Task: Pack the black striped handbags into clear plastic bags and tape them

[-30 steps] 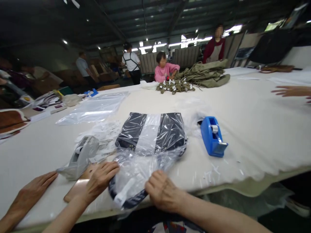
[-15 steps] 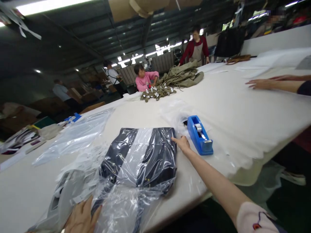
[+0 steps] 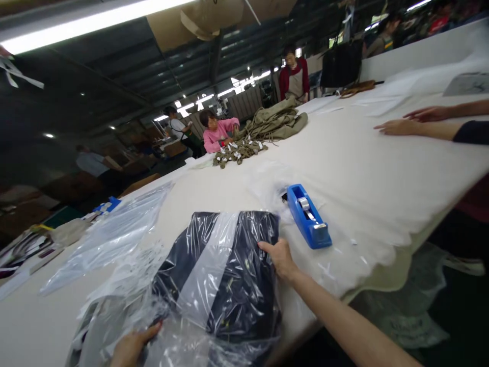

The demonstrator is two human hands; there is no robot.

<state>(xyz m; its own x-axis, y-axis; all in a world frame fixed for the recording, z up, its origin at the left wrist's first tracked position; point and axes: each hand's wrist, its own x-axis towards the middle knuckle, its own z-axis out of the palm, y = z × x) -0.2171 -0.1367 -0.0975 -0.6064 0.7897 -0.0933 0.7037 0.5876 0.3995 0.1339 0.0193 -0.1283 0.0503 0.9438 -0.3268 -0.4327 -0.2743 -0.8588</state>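
A dark fabric item with a pale band (image 3: 208, 265) lies inside a clear plastic bag (image 3: 179, 339) at the near edge of the table. My right hand (image 3: 281, 259) grips the upper right edge of this bagged item, thumb on top and the other fingers partly hidden beneath. At the lower left, my left hand (image 3: 132, 346) pinches the loose side of the plastic, its fingers partly out of sight. A blue tape dispenser (image 3: 308, 216) stands just beyond my right hand. By my left hand sits a grey dispenser-like object (image 3: 89, 331), partly covered by plastic.
Clear plastic sheets (image 3: 110, 232) lie to the left, with white scraps (image 3: 126, 270) nearer me. A pile of olive fabric (image 3: 273, 122) is across the table (image 3: 336, 168), near two people. Another person's hands (image 3: 405, 126) rest at the right.
My right hand has gone from touching the bagged item's edge to gripping it. My left hand has closed on the plastic. The bagged item is shifted and slightly tilted toward me.
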